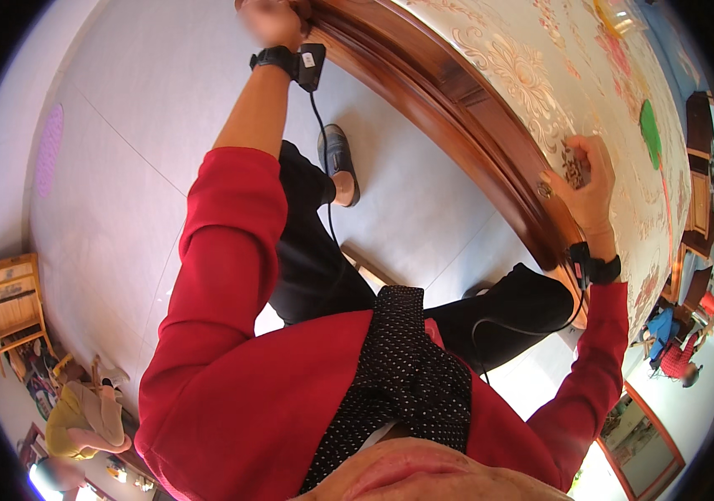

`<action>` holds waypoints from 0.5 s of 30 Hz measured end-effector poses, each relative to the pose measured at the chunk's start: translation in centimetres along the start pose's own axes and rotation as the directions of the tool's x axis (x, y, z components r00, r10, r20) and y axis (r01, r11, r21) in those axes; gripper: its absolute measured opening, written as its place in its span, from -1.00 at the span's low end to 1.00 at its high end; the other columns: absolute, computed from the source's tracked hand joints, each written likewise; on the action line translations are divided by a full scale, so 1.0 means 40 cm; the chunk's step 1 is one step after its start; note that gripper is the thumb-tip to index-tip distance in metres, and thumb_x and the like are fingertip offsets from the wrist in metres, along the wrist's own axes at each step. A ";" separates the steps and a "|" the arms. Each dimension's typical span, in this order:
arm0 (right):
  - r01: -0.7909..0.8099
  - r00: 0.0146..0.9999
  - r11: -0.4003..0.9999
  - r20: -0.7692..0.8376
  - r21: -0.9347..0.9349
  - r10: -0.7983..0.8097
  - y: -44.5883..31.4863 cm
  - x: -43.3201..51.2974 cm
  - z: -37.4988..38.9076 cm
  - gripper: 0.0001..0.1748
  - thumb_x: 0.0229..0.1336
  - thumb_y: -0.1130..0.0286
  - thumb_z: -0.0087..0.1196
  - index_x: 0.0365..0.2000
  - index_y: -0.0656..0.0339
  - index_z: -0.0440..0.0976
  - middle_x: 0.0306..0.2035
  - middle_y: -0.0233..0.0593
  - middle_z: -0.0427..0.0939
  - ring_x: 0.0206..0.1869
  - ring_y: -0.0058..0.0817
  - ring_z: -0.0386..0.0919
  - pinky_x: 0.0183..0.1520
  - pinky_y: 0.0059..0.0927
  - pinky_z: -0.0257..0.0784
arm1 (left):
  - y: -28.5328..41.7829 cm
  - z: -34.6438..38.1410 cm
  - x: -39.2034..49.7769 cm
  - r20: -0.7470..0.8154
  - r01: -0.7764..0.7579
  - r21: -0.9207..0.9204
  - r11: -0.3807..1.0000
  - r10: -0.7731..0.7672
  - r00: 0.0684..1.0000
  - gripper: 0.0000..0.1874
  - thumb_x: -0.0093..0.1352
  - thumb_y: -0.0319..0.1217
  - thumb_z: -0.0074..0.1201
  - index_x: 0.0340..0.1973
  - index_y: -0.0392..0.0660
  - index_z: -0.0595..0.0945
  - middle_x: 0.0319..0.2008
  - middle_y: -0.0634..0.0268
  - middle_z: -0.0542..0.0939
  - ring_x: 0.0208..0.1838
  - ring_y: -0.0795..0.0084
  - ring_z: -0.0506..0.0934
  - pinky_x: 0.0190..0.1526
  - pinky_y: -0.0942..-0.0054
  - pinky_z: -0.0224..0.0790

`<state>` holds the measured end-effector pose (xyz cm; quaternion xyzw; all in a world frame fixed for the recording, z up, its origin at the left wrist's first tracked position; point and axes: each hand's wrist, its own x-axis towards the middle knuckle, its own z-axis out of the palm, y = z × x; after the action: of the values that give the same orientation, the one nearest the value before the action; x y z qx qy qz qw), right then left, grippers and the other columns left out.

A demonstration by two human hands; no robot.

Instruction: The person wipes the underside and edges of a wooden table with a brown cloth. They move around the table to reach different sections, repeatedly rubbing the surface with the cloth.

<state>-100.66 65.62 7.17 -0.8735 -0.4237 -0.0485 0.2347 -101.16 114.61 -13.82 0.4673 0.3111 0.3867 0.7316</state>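
My right hand [592, 181] rests at the edge of the table [520, 69], which has a flower-patterned cloth over a polished wooden rim [457, 106]. Its thumb and fingers are apart, curved around a small heap of dark brown bits [573, 168], perhaps seeds or shells. A small round shiny thing [545, 190] sits by the thumb tip on the rim. At the top border, my left hand [272, 22] is beside the rim's far end, blurred and partly cut off. Whether it grips anything cannot be made out. Both wrists wear black straps with cabled boxes.
What looks like a green fly swatter [650, 134] lies further across the cloth, near a yellowish clear container [623, 15]. Black cables [319, 125] hang from the wrists. A wooden chair [15, 300] and a person in yellow [75, 419] are left; another person [676, 360] is right.
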 end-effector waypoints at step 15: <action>-0.032 0.999 0.998 0.030 -0.048 0.034 -0.006 0.016 0.011 -0.47 -0.34 0.44 0.41 -0.25 0.17 0.42 -0.38 -0.26 0.34 -0.38 -0.33 0.35 -0.30 -0.38 0.32 | -0.050 -0.381 0.314 0.528 0.649 0.033 0.760 -0.564 0.635 -0.95 0.37 -0.48 -0.01 -0.29 -0.17 0.51 -0.54 0.33 0.43 -0.60 0.58 0.41 -0.62 0.57 0.19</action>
<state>-100.49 66.42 7.05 -0.8863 -0.4114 -0.0412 0.2084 -106.68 131.62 -22.48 0.3593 0.2140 0.0038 0.9084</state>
